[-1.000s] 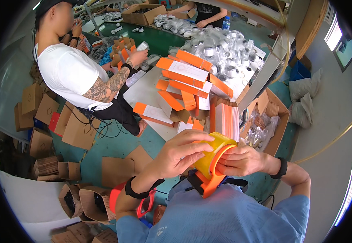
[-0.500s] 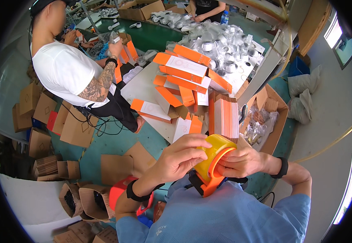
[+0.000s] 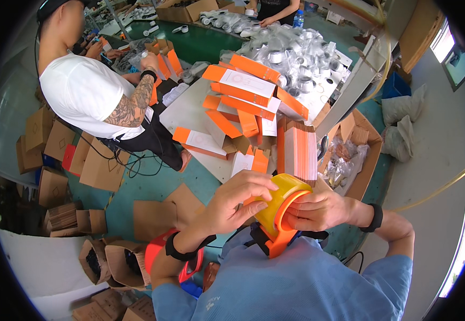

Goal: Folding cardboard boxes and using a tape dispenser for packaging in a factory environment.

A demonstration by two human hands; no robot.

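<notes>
A tape dispenser (image 3: 283, 242) with an orange frame is held up in front of my chest, carrying a wide roll of yellow tape (image 3: 276, 199). My right hand (image 3: 322, 209) is closed on its right side, fingers curled at the roll's open core. On the other side my left hand (image 3: 238, 200) lies against the roll, its fingertips touching the yellow surface and its thumb spread apart from the fingers. Beyond the hands, orange and white boxes (image 3: 246, 85) lie in a loose pile on a white table (image 3: 176, 117). A stack of flattened orange cartons (image 3: 299, 152) stands at the table's near edge.
Many bagged white items (image 3: 291, 59) cover the far table. At left a person in a white shirt (image 3: 85, 93) handles a small white item. An open carton with plastic bags (image 3: 369, 155) stands at right. Brown cartons (image 3: 101, 171) and a red stool (image 3: 157, 249) are on the left.
My left hand has shifted slightly left and down, its thumb moving away from the roll. The tape dispenser has tilted a little in my right hand.
</notes>
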